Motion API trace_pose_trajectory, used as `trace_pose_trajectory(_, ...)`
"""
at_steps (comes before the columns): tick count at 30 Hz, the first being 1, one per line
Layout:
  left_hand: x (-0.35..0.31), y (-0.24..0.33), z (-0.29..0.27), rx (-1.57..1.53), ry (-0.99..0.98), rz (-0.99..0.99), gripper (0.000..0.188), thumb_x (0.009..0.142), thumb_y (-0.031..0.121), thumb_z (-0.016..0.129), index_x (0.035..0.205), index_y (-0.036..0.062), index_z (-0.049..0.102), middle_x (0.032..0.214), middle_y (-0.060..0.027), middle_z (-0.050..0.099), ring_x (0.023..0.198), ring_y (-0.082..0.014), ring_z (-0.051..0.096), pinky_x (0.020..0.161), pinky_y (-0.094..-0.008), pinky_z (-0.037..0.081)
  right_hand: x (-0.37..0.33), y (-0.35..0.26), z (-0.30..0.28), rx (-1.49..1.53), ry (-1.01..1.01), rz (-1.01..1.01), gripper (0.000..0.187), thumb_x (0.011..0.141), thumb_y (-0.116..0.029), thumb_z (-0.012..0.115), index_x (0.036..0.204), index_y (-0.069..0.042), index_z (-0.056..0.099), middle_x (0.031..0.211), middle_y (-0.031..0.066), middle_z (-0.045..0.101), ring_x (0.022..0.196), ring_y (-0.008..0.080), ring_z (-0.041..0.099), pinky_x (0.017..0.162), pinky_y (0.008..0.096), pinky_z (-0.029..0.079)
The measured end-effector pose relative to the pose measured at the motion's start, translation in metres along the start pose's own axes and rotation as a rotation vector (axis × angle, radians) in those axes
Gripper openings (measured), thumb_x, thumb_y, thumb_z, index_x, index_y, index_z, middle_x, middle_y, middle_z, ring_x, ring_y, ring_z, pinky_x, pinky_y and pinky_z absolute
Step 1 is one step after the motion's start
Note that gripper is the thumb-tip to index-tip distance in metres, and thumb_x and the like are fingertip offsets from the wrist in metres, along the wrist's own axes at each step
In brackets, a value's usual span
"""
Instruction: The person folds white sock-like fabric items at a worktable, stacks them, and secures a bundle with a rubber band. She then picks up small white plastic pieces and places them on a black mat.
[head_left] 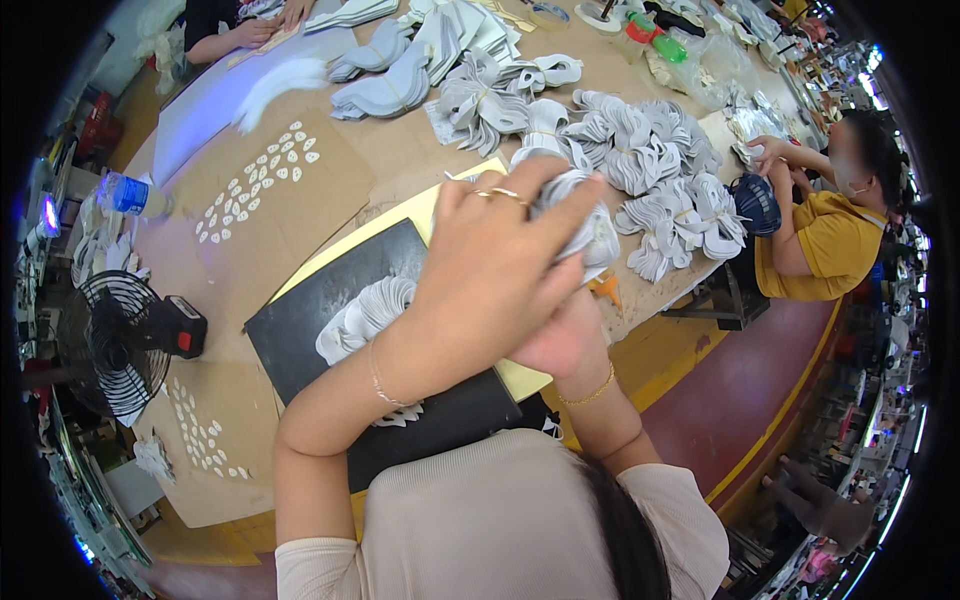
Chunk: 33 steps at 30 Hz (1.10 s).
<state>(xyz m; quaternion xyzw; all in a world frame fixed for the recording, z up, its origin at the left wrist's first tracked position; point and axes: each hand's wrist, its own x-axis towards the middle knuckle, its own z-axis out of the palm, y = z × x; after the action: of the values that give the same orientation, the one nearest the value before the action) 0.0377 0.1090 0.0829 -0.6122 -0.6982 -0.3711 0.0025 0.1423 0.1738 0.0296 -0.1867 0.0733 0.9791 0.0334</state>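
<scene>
In front of me both hands meet around a bundle of light grey cut-out pieces, which look like shoe-upper parts. My left hand reaches across from the left, its fingers curled over the bundle's top. Below it, my right hand supports the same bundle from the near side; its fingers are mostly hidden. Under my left forearm lies a fanned stack of similar grey pieces on a black mat. A yellow sheet sticks out from beneath the mat.
Tied bundles of grey pieces cover the table's far right. Small white oval pieces are spread on brown card at left. A black fan stands at the left edge. An orange tool lies near my hands. A co-worker in yellow sits at right.
</scene>
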Motion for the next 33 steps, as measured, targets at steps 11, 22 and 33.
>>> trace_pose_trajectory(11,0.006,-0.124,-0.019,-0.847,0.214,-0.775,0.041,0.098,0.029,0.055,0.128,0.0009,0.058,0.101,-0.009,0.068,0.081,-0.0127,0.067,0.064,-0.0236,0.054,-0.035,-0.042,-0.061,-0.56,-0.415,-0.15,0.065,0.102,-0.051,0.033,0.125,0.005,0.053,0.109,0.0209,0.066,0.109,0.0336,0.062,0.1,0.0453,0.044)
trace_pose_trajectory(22,0.04,-0.201,0.083,-0.576,0.011,-0.717,0.046,0.098,0.032,0.055,0.133,0.0042,0.052,0.104,-0.006,0.061,0.077,-0.0122,0.057,0.068,-0.027,0.05,-0.058,-0.084,-0.011,-1.383,0.205,-0.827,0.028,0.098,-0.024,0.057,0.111,0.001,0.061,0.1,0.011,0.068,0.096,0.0173,0.064,0.086,0.0326,0.05)
trace_pose_trajectory(33,0.05,-0.21,0.146,-0.541,0.059,-0.514,0.037,0.085,0.004,0.053,0.121,-0.0011,0.053,0.122,-0.0225,0.057,0.117,-0.0337,0.054,0.1,-0.0384,0.042,-0.036,-0.112,-0.004,-2.029,0.412,-0.896,0.023,0.09,-0.021,0.066,0.106,-0.005,0.068,0.099,0.0077,0.07,0.088,0.0155,0.063,0.069,0.0296,0.049)
